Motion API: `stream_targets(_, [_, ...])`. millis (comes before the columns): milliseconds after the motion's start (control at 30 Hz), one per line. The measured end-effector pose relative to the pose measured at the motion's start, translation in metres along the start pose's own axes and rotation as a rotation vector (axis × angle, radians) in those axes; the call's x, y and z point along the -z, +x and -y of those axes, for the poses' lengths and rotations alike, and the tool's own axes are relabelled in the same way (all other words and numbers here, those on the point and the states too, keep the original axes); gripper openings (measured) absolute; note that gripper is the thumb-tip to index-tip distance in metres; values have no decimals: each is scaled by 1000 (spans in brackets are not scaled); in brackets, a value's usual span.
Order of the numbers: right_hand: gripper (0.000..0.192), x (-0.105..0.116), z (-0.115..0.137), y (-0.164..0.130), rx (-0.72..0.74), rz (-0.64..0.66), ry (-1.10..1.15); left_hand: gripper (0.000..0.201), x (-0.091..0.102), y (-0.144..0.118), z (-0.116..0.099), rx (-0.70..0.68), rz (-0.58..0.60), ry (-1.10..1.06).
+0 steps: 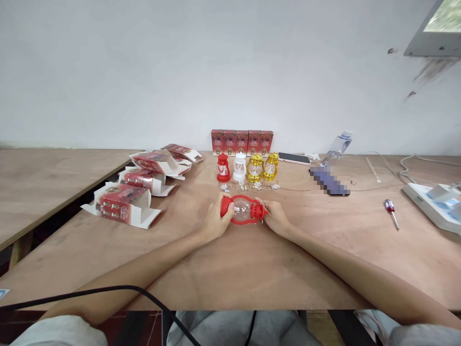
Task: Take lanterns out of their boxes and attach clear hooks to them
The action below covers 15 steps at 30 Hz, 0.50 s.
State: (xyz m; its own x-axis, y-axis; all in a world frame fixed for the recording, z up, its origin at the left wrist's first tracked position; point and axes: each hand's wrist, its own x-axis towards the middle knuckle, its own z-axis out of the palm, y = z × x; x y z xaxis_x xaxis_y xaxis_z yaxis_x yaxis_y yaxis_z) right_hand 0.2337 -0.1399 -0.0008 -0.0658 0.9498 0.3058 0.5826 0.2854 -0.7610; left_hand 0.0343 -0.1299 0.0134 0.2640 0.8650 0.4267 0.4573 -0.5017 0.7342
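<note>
A red toy lantern with a clear globe lies sideways between my two hands, just above the table. My left hand is closed around its red base, with the thumb on top. At the lantern's top end, the fingers of my right hand pinch the red cap or handle; the exact grip is partly hidden. Beyond my hands stand a red lantern, a white lantern and two gold lanterns. Small snowflake-like pieces lie in a row in front of them.
Several closed red boxes stand against the wall. Opened red cartons lie at the left. To the right are a phone, a tilted water bottle, a screwdriver and a white power strip. A black cable crosses the near left.
</note>
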Motion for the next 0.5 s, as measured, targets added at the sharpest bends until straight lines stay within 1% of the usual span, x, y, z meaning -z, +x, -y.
stream_targets(100, [51, 0, 5, -1, 2, -69, 55, 17, -2, 3, 4, 48, -51, -76])
stream_targets(167, [48, 0, 4, 0, -24, -99, 135, 19, -4, 6, 7, 113, -90, -177])
stream_targets(233, [45, 1, -2, 5, -85, -92, 237, 24, -6, 10, 10, 216, -90, -330])
stream_targets(300, [42, 7, -15, 14, -163, -90, 281, 29, -7, 13, 11, 332, -52, -506])
stream_targets(367, [42, 17, -31, 25, -251, -159, 215, 34, -7, 15, 9, 405, -14, -641])
stream_targets(400, [43, 24, -39, 30, -290, -238, 149, 35, -6, 15, 8, 421, -2, -682])
stream_targets(467, [41, 40, -53, 38, -317, -338, 72, 37, -5, 15, 6, 425, 17, -722])
stream_targets(500, [37, 48, -58, 41, -313, -370, 41, 37, -5, 15, 5, 420, 27, -733])
